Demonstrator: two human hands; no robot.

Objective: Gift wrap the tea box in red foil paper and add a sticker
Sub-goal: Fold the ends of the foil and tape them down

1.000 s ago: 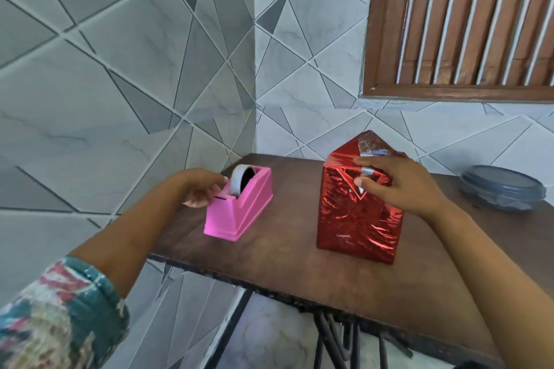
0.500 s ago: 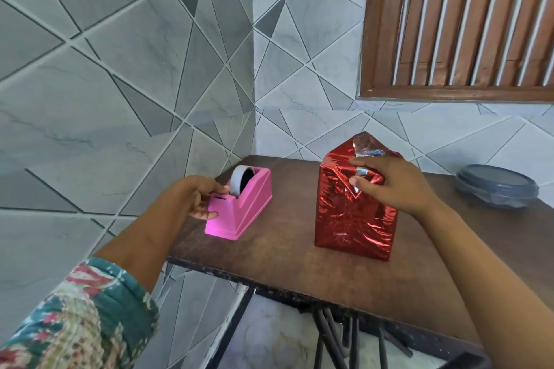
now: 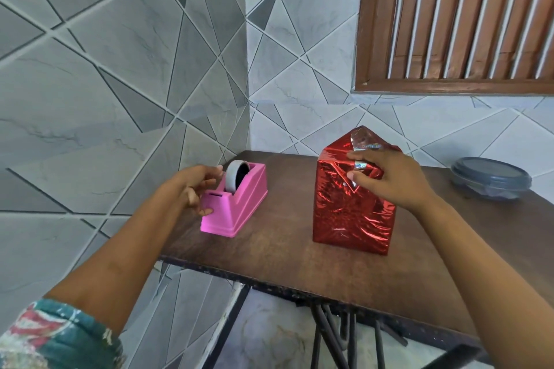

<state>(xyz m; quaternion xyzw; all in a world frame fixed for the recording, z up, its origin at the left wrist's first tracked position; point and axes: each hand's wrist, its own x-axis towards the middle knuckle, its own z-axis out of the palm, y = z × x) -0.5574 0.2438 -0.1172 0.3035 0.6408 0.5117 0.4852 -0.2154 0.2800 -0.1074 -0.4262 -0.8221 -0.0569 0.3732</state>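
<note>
The tea box (image 3: 350,213) stands upright on the wooden table (image 3: 284,249), wrapped in red foil paper. A triangular foil flap (image 3: 361,139) sticks up at its top. My right hand (image 3: 389,180) grips the box's upper near side, with fingers and thumb pinning the folded foil there. A pink tape dispenser (image 3: 236,204) with a grey tape roll (image 3: 235,178) sits to the left. My left hand (image 3: 192,189) curls round the dispenser's left side, fingertips by the roll and thumb on its side face. No sticker is in view.
A dark lidded plastic container (image 3: 491,177) sits at the table's far right. Tiled walls meet in a corner behind the table, under a wooden louvred window (image 3: 455,18). The table's near edge (image 3: 269,281) runs over metal legs.
My left hand has slid forward along the dispenser's left side, and its thumb now lies on the side face. My right hand stays on the box's folded foil.
</note>
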